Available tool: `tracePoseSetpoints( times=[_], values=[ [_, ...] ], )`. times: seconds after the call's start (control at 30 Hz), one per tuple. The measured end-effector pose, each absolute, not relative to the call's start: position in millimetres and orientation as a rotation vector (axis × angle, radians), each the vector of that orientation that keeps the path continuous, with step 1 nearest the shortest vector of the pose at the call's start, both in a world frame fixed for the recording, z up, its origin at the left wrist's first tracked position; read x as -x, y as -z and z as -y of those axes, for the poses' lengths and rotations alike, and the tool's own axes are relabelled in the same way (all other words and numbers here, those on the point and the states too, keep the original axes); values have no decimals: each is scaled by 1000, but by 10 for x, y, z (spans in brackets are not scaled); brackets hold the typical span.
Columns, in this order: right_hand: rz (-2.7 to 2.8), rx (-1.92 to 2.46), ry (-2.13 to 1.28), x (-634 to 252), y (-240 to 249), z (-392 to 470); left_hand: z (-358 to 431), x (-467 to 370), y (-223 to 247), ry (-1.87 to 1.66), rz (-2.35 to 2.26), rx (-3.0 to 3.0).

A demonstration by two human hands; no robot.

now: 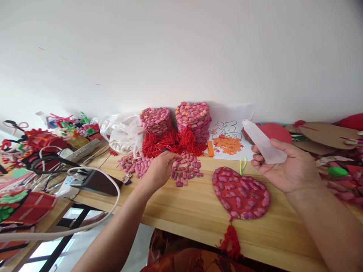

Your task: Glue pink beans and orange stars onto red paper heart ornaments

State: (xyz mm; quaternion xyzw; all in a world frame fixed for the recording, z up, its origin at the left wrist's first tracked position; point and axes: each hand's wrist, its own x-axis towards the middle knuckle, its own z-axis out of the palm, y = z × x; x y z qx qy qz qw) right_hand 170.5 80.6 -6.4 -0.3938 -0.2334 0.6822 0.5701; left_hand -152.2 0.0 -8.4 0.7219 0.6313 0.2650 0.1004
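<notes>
My right hand (295, 166) is wrapped round a white translucent squeeze bottle (265, 141), its narrow tip pointing up and left. Over a scatter of pink-dyed peanuts (188, 166) is my left hand (161, 166), fingers drawn together; whatever they may hold is hidden. Between my hands, a round red disc (241, 194) lies flat on the wooden table (181, 207). Peanuts cover its face, with red gaps among them. It has a yellow-green loop (242, 165) at the top and a red tassel (231, 241) hanging at the table's front edge.
Two stacks of peanut-covered discs (193, 117) with red tassels stand against the wall. Orange and red stars (228, 145) lie on white paper (246, 113). At left are a plastic bag (121, 132), a black power strip (98, 182) and a white cable (117, 189). Cardboard discs (329, 134) lie right.
</notes>
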Motion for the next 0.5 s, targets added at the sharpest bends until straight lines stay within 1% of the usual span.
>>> tracePoseSetpoints(
  times=[0.23, 0.5],
  values=[
    [560, 838, -1610, -1766, 39, -806, -287, 983, -257, -994, -1644, -2285],
    [587, 654, -1605, -1863, -6, -820, -610, 479, -225, -809, -1500, -2341]
  ],
)
